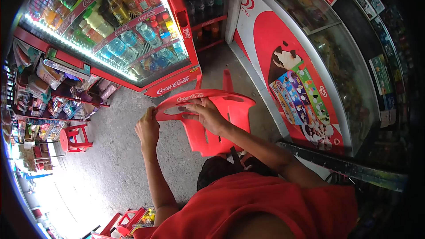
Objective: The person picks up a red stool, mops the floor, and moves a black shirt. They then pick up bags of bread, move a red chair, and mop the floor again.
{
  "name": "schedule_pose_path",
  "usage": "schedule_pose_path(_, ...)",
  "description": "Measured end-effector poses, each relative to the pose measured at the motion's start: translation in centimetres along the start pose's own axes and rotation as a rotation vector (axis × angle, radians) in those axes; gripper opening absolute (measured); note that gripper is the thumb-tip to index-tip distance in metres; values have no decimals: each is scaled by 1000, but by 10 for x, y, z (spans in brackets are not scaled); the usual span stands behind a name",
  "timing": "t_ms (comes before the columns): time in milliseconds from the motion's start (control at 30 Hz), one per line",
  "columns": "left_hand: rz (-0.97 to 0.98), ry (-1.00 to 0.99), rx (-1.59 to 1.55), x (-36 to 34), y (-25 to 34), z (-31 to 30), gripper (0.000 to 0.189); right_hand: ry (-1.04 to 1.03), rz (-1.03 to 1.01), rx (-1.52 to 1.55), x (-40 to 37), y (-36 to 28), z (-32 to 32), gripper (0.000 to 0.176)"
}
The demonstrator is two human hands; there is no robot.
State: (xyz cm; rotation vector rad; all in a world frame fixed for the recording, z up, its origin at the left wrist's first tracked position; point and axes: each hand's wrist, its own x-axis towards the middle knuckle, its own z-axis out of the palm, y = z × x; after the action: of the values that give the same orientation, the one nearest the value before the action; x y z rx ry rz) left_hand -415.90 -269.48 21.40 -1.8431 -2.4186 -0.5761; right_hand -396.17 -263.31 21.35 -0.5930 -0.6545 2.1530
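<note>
A red plastic chair (217,132) with a Coca-Cola logo on its backrest stands in front of me, the backrest towards the top of the view. At the left end of the backrest, my left hand (147,129) is closed round the edge. My right hand (206,114) is at the top rail, below the logo, with its fingers bent over the cut-out in the backrest. The undersides of the right fingers are hidden from the camera.
A lit drinks cooler (124,40) full of bottles stands ahead on the left. To the right runs an ice-cream freezer (261,48). Shelves of packaged goods (48,88) and a small red stool (76,138) are at the left, on the concrete floor (115,150).
</note>
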Motion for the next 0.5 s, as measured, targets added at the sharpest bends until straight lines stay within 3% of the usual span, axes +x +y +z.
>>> schedule_pose_path(167, -15, -51, 38, -14, 1, -1, 8, -114, 226, 60, 18, 10, -27, 38)
schedule_pose_path(200, -57, -112, 163, -18, -10, 11, 9, -114, 224, 64, 22, 15, -30, 38)
schedule_pose_path(267, -94, -176, 293, -18, -31, 22, 10, -29, 221, -399, 29, 26, -31, 36)
schedule_pose_path(300, -191, -111, 244, -12, -43, 24, 11, -36, 96, -565, 29, 31, -28, 33)
schedule_pose_path(333, -284, -50, 193, -4, -55, 26, 13, -28, 93, -557, 30, 30, -30, 33)
schedule_pose_path(400, -293, -95, 279, 20, -73, 37, 15, -310, 183, -573, 28, 23, -39, 32)
schedule_pose_path(500, -327, -134, 370, 45, -128, 69, 18, -187, 207, -513, -4, 21, -86, 21)
